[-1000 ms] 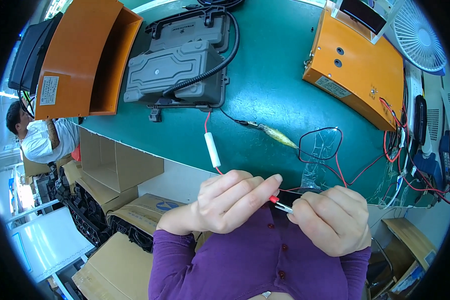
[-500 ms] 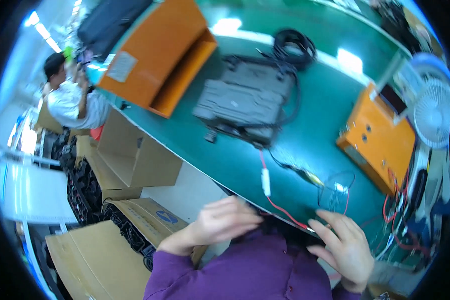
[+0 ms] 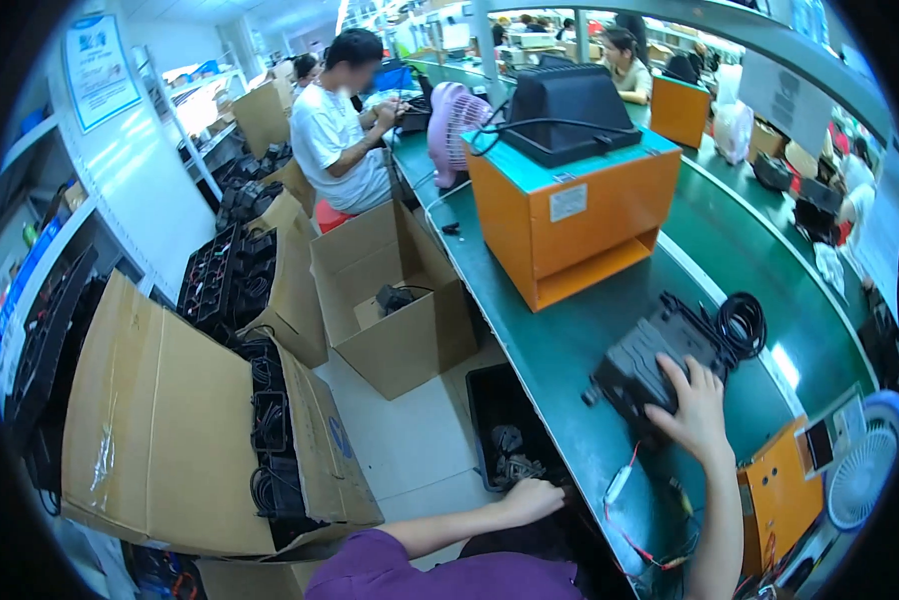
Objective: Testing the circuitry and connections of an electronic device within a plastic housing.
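A: Where do our hands stand with the grey case (image 3: 630, 364)?

B: It sits on the green table (image 3: 530, 335) under our right hand (image 3: 694, 412), whose fingers are spread over the top, gripping nothing. We can't tell how firmly they press.

A: And our left hand (image 3: 535, 501)?

B: Its fingers look curled, low beside the table's edge, near the black bin (image 3: 489, 402). We can't tell whether they close on anything.

A: What worries us, then?

B: The red lead with its white sleeve (image 3: 619, 486), just left of our right forearm. If we pushed the case away, the lead could pull tight and tug its joint loose; if our forearm swept left, it could snag.

A: Beyond our right hand, the black cable coil (image 3: 742, 326) could catch too, were the case shoved that way.
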Tool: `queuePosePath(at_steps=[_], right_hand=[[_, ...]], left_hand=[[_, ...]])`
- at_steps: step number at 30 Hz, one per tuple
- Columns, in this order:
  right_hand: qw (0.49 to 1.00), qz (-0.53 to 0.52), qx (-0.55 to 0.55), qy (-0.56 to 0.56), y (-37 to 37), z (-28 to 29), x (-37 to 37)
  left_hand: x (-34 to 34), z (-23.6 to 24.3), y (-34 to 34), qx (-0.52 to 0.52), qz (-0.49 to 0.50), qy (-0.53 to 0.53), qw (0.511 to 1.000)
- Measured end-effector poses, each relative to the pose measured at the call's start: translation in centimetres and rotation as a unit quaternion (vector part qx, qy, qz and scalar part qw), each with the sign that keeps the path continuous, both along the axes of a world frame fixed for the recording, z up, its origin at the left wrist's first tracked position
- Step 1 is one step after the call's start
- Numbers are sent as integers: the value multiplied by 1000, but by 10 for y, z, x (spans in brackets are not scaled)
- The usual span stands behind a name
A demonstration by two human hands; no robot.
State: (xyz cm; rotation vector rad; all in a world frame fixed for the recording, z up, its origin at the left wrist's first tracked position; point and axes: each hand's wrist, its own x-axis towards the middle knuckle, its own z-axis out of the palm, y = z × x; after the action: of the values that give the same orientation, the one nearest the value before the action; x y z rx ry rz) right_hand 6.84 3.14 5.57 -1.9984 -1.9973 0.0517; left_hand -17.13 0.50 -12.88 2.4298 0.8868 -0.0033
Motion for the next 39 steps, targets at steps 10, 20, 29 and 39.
queuePosePath(at_steps=[10, 20, 29, 39], right_hand=[[982, -40, 50, -176, -46, -24, -63], [980, 86, 90, -156, -65, -19, -35], [984, 162, 62, -39, -57, -1, 1], [979, 177, 96, 7, -68, -15, 3]], left_hand=[[8, 112, 8, -156, -35, -517, 841], [41, 92, -4, -231, 115, -469, 845], [63, 95, 19, -25, 122, -389, 913], [66, 121, 15, 238, 35, -247, 939]])
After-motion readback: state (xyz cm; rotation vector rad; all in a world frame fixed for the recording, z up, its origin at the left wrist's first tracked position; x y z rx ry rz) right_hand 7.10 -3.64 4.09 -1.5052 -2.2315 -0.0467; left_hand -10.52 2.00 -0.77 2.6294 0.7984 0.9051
